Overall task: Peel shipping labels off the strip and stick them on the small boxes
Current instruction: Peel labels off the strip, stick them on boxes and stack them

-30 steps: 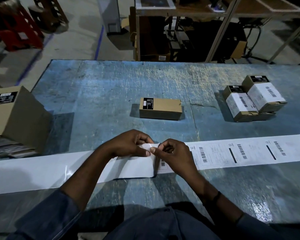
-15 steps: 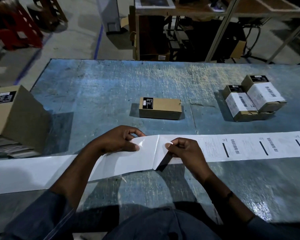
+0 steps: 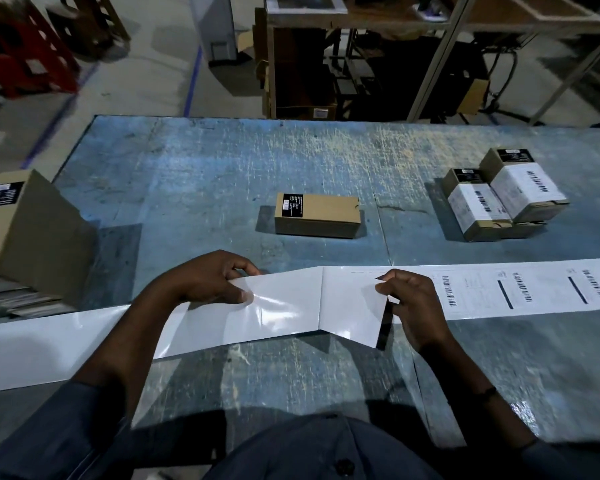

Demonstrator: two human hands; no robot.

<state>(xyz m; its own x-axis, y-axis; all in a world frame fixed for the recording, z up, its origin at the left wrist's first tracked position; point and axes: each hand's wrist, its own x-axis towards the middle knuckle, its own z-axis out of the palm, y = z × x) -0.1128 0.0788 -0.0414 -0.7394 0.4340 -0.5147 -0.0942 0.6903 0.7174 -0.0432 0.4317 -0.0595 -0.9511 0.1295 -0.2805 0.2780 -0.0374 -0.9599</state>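
L hand (image 3: 208, 285) pinching strip (image 3: 284, 306) | R hand (image 3: 413, 306) pinching label (image 3: 350, 313) corner, lower mid-frame | risk: skewed pull → label creases/self-sticks

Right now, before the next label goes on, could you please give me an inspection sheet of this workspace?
Surface: worn blue table, scratched.
Job's things: label strip across the front; one unlabelled box at centre; labelled boxes at right.
Clutter: open carton at left edge.
Hands: left hand holds the backing; right hand pinches a half-peeled label.
Cables: one dark cable behind the shelving.
Surroundings: metal shelving, red stool, blue floor line.
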